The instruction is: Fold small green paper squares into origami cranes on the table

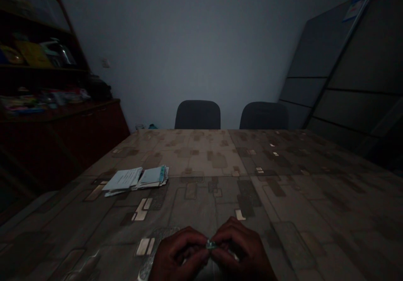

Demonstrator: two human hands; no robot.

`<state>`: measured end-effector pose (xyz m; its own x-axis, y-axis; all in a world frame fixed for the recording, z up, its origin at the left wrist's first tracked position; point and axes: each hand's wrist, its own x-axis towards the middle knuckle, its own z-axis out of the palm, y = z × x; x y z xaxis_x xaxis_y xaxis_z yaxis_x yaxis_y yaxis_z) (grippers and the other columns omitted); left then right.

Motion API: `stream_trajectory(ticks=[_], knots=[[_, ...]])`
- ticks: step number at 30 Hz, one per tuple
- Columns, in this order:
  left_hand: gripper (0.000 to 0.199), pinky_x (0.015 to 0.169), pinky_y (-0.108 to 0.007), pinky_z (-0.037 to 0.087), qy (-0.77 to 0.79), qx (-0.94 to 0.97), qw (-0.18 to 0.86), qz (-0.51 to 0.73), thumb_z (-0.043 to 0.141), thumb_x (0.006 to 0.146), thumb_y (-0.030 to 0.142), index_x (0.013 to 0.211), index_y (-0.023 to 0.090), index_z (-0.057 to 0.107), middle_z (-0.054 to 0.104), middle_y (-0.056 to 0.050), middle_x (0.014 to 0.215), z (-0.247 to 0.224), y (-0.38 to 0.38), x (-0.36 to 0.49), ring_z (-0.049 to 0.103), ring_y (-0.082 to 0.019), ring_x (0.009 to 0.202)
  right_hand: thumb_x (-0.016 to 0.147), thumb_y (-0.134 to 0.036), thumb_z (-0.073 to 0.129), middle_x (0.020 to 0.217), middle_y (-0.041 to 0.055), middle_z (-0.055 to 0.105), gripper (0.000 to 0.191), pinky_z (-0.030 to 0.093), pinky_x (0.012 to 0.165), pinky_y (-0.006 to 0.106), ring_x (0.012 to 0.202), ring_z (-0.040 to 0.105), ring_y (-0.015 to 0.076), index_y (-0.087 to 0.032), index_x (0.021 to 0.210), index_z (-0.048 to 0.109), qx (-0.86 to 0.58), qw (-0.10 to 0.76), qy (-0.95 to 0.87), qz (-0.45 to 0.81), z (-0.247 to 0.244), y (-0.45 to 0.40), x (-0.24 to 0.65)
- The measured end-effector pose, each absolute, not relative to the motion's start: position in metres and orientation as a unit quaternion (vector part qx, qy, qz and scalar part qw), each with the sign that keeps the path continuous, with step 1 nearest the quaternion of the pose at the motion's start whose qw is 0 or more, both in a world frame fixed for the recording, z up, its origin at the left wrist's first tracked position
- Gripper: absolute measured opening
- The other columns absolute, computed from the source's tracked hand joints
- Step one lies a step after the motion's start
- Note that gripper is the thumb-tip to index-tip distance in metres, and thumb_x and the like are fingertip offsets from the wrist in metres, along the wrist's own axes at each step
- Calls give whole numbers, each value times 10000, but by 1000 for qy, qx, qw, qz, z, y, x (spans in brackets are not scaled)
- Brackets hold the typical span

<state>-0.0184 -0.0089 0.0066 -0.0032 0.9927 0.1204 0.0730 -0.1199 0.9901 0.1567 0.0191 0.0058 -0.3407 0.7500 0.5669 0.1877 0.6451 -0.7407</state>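
My two hands, left hand (180, 253) and right hand (241, 251), are pinching one small object (211, 244). Two chairs (197, 115) are standing beyond the counter (201, 155).

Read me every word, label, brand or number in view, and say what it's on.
No text is legible.
Left paper stack: printed lines, too small to read.
Right paper stack: faint marks, unreadable.
Blue-and-white sheet on the grey panel: too blurred.
Yellow package on the shelf: too dark.
Small green item between the hands: no readable marking.

Left hand (178, 253), right hand (244, 247) bare; finer details too dark.
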Motion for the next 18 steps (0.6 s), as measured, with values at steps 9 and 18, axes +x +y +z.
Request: stream_trajectory(ticks=[9,18], knots=[[53,523,-199,466,504,564,410,509,724,672,186,648,225,749,677,-5,607,3,-6,-20,604,-153,566,833,-287,609,635,12,631,128,454,533,254,592,582,148,-196,759,661,-314,482,-762,297,4,18,155],[124,491,-174,441,501,441,530,522,804,607,238,629,176,699,639,22,516,0,-7,-11,590,-120,500,816,-247,589,621,4,591,145,407,533,230,582,557,136,-174,696,626,-329,456,-768,306,0,20,155]])
